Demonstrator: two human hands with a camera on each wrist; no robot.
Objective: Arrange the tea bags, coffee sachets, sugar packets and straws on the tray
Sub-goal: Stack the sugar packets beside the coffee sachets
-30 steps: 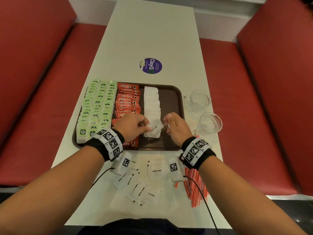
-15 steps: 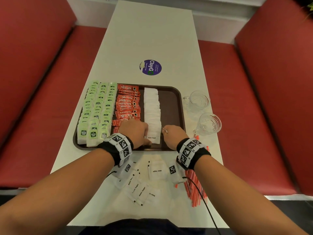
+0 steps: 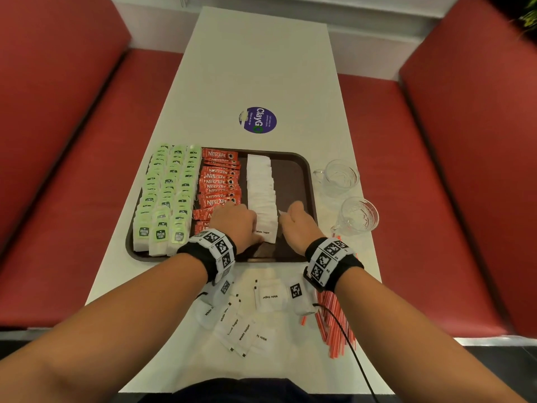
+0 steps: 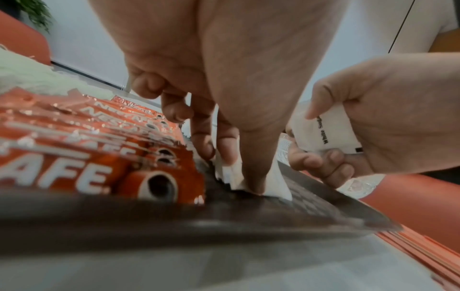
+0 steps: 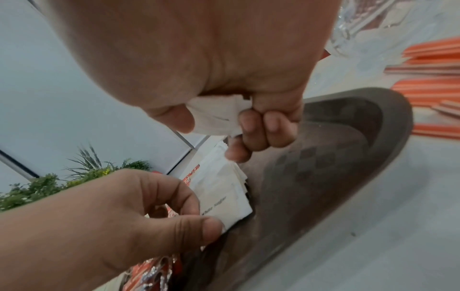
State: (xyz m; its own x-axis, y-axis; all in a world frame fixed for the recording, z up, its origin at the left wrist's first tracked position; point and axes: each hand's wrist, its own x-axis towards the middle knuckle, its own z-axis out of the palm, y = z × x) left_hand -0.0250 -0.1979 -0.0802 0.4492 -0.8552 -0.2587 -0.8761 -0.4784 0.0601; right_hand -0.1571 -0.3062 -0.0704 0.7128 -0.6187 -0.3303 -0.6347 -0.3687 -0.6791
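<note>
Pretty sure I'm working in a fast-food or cafe booth here: long white table (image 3: 261, 68) squeezed between two red padded bench seats (image 3: 72, 170), a round purple "ClayGo" clean-up sticker (image 3: 257, 120) stuck on the tabletop, a brown serving tray (image 3: 293, 170), and some leafy plants (image 5: 74, 177) by the wall behind.

Both bare forearms reach forward, each wrist wrapped in a black band with white coded squares. The left hand (image 3: 236, 225) is knuckles-up, thumb (image 5: 189, 226) and fingers pressing downward. The right hand (image 3: 296, 225) is curled closed, fingers (image 5: 259, 128) folded against the palm.
</note>
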